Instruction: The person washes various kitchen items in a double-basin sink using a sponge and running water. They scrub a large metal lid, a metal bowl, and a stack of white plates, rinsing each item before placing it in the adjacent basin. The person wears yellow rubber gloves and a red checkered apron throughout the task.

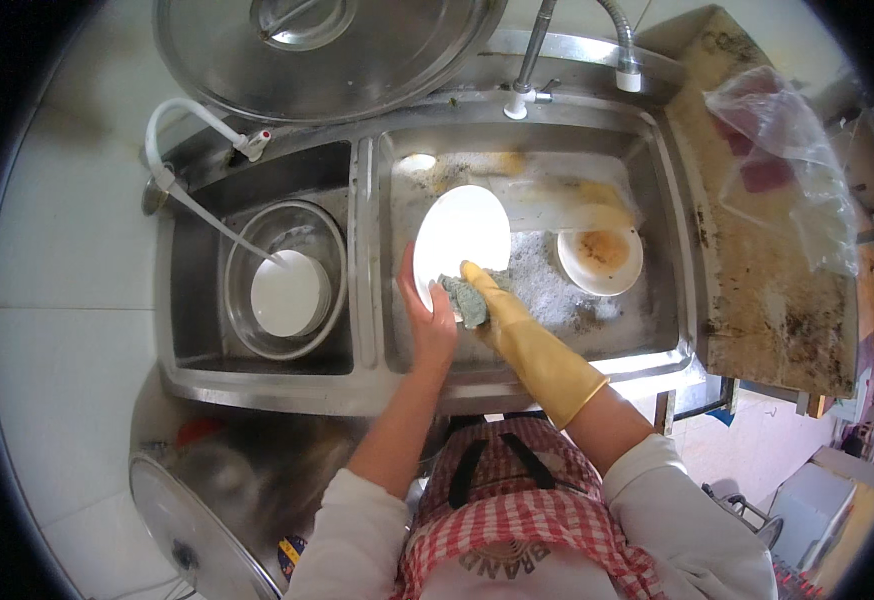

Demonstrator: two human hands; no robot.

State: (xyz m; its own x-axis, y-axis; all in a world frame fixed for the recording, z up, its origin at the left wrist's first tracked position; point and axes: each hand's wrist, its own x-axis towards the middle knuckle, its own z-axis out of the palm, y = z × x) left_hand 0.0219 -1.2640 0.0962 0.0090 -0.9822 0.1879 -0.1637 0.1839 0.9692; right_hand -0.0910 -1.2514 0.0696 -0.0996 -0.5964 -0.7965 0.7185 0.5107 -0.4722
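Observation:
My bare left hand [431, 319] grips the lower left rim of a white plate [463, 232], which is tilted above the right sink basin [422, 352]. On my right hand [493, 296] is a yellow rubber glove. It holds a grey-green scouring pad [465, 300] against the plate's lower edge. To the right, a white bowl [600, 261] with brown residue sits in the soapy basin. In the left basin [196, 300], stacked white plates [290, 294] lie inside a round metal bowl [234, 300]. Water runs onto them from a white hose [204, 221].
A large metal lid [377, 67] leans behind the sink. At the back rises a faucet [519, 94], with a flexible spout [624, 52] beside it. A stained board [774, 315] on the right carries a clear plastic bag [804, 165]. Another lid [189, 525] stands below left.

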